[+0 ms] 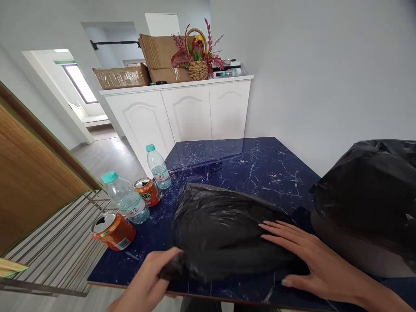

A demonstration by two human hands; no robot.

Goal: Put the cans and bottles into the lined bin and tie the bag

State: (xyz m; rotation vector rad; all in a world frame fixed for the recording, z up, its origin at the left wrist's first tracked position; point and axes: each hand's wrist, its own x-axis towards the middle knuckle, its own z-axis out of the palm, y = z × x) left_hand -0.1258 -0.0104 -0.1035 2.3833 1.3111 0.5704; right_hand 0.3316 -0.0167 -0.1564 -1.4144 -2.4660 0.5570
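Note:
A black plastic bag (224, 225) lies flattened and creased on the dark blue marbled table (260, 160). At its near left corner my left hand (152, 273) is closed, with a bunched bit of the bag between thumb and fingers. My right hand (302, 251) rests on the bag's right side, fingers stretched out flat and thumb apart, touching the table edge area. Left of the bag stand two orange cans (113, 232) and two clear water bottles (130, 201) with turquoise caps. The cans' tops are opened.
A bin lined with a black bag (370, 195) stands at the right. Beyond the table is a white cabinet (191, 110) bearing cardboard boxes (123, 77) and a flower basket (198, 69). A metal rack (65, 247) and wooden panel (39, 169) are at the left.

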